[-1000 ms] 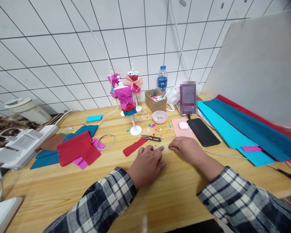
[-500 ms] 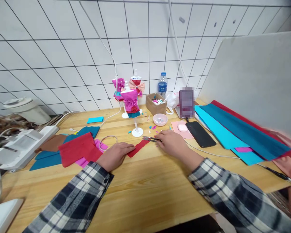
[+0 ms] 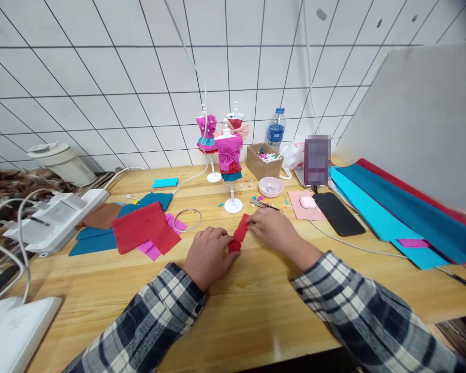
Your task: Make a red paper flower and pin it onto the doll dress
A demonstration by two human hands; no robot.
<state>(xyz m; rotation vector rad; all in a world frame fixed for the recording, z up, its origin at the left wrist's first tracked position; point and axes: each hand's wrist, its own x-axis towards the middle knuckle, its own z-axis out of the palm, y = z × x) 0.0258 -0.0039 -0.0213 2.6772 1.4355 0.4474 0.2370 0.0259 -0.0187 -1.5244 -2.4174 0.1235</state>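
A narrow strip of red crepe paper (image 3: 241,228) is held between my two hands, just above the table. My left hand (image 3: 209,254) pinches its lower end, where the strip looks folded or bent. With fingertips closed, my right hand (image 3: 274,230) grips its upper right edge. Small dark thread snips (image 3: 264,205) lie on the table just beyond my right hand. Behind the strip stands a small white dress form (image 3: 229,155) in a magenta top and teal skirt, with two more dressed forms behind it.
At left lie red paper sheets (image 3: 140,228), a thin ring (image 3: 187,220) and a white power strip (image 3: 58,223). Toward the back are a cardboard box (image 3: 264,163), a pink bowl (image 3: 271,187) and a bottle (image 3: 276,127). A black phone (image 3: 339,214) and blue paper (image 3: 407,210) lie right.
My right hand has let go of the snips, which now lie on the table, and has taken hold of the red strip. My left hand has lifted and bent the strip's lower end.
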